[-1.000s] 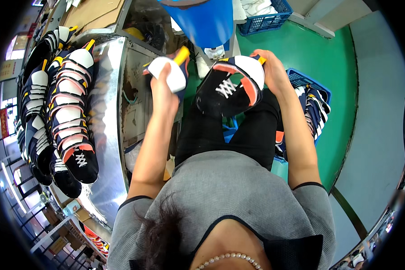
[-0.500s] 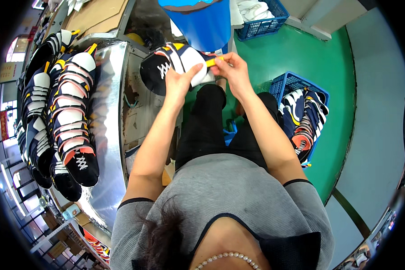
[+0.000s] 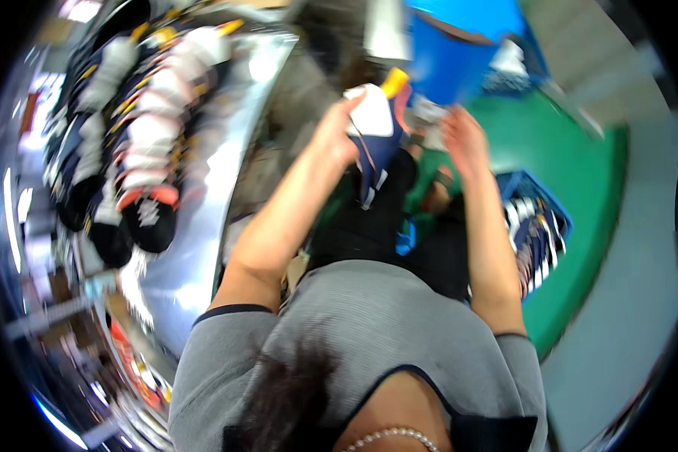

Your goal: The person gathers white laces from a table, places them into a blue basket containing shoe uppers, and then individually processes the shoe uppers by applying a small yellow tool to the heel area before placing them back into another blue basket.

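My left hand (image 3: pixel 340 134) is closed on a shoe upper (image 3: pixel 382 147) held up over my lap. Navy fabric, a white heel panel, a yellow pull tab and a coral lining show on the upper. Part of it hides behind the hand. Apart from it, to the right, is my right hand (image 3: pixel 465 143), raised near the blue bucket. Motion smears those fingers, so whether they hold anything does not show.
Nested shoe uppers (image 3: pixel 154 128) lie in rows on a metal-topped table (image 3: pixel 196 264) at left. Ahead stands a blue bucket (image 3: pixel 448 64). A blue crate (image 3: pixel 565 215) on the green floor at right holds more uppers; another blue crate (image 3: pixel 531 56) holds white items.
My right hand has let go of the yellow tab and moved away to the right. The left hand has turned the upper, heel up. The whole view has shifted and blurred.
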